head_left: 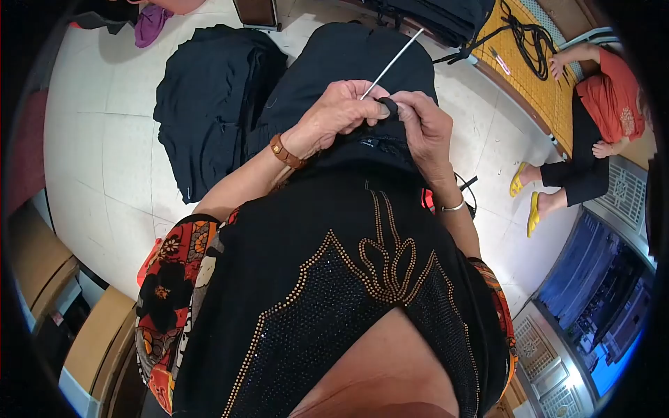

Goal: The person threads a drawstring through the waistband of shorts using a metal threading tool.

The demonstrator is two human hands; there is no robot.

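Observation:
Above my lap, my left hand (341,111) is closed, with a brown strap on its wrist. A thin metal rod (394,61) rises from its fingers, slanting up and to the right; its lower end is hidden in the hand. Close beside it, my right hand (426,125) is closed too, with a silver bangle at the wrist. A small rolled or looped piece of black fabric (389,106) is pinched between the fingertips of both hands. Black cloth (313,63) covers my lap beneath them.
On my left lies a stack of black garments (202,104). To the right, a yellow woven mat (519,70) bears black cord (533,42) and a small cutter (500,63). A person in an orange top (610,97) sits beside it. More folded black cloth (446,21) lies ahead.

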